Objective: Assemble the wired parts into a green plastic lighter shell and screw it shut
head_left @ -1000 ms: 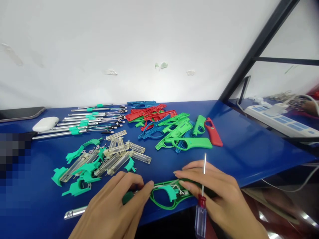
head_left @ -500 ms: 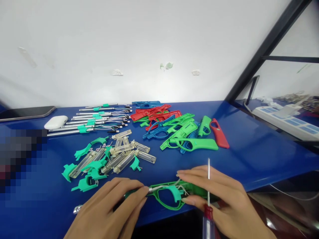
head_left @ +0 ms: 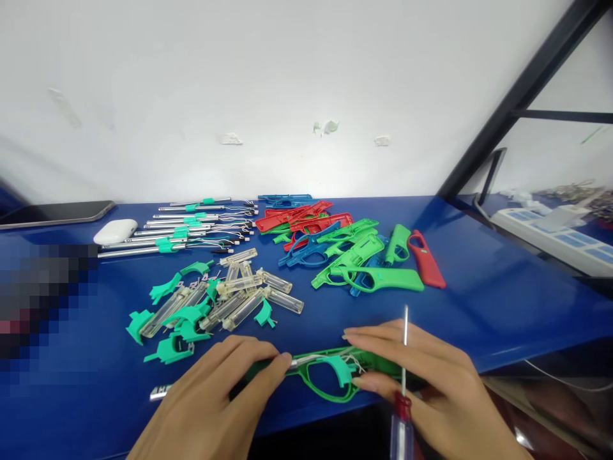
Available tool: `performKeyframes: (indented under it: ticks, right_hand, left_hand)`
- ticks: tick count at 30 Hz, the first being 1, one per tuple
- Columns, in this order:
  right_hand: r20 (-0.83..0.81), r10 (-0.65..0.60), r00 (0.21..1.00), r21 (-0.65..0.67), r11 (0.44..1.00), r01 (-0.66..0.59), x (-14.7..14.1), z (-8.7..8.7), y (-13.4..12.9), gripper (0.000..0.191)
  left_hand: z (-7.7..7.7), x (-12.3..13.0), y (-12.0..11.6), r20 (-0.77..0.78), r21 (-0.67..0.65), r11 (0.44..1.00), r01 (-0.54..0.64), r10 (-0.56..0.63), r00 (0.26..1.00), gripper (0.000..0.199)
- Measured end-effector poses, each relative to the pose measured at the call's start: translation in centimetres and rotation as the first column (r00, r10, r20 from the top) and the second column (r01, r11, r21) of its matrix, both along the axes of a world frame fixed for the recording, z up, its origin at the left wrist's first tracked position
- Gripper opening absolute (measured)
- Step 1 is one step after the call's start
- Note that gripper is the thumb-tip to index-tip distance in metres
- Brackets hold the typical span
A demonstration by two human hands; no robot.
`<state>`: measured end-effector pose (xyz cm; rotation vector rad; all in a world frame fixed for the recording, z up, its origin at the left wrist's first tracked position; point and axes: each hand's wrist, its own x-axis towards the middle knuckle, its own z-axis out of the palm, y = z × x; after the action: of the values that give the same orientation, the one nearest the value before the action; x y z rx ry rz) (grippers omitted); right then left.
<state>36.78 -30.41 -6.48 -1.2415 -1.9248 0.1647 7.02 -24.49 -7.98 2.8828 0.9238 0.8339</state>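
At blue desk [head_left: 479, 313] edge, long green plastic looped shell [head_left: 378, 362] lies L-to-R btwn L hand [head_left: 215, 386], fingers pinching thin silver tube [head_left: 159, 391], & R hand [head_left: 440, 383], holding clear-handled screwdriver [head_left: 402, 409], thumb & pointer apart.

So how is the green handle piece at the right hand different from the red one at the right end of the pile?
The green handle piece shows its open inside, with white wires and a teal part; the red handle piece lies smooth side up.
The right hand holds the green one; the red one lies untouched on the blue table.
Both have a loop.
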Motion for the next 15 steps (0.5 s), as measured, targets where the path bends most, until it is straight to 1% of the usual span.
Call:
performKeyframes:
  ticks: [5,8,11,15]
  right_hand:
    - [-0.018,-0.001,1.000,-0.005,1.000,0.001,-0.1,0.1,0.1,0.022]
    - [-0.010,0.000,1.000,-0.005,1.000,0.000,-0.1,0.0,0.2,0.022]
    - [0.003,0.000,1.000,-0.002,1.000,0.000,0.0,0.0,0.3,0.023]
    - [0.023,-0.005,1.000,0.014,1.000,0.004,-0.1,0.3,0.4,0.019]
  left_hand:
    - [-0.5,0.1,0.2,0.021,0.019,0.999,0.045,-0.046,0.999,0.050]
    - [-0.6,0.2,0.2,0.000,0.019,1.000,0.024,-0.024,1.000,0.052]
    - [-0.8,0.4,0.1,-0.023,0.054,0.999,-0.004,0.006,1.000,0.056]
    - [-1.3,0.4,-0.2,-0.042,0.100,0.994,-0.033,0.038,0.998,0.059]
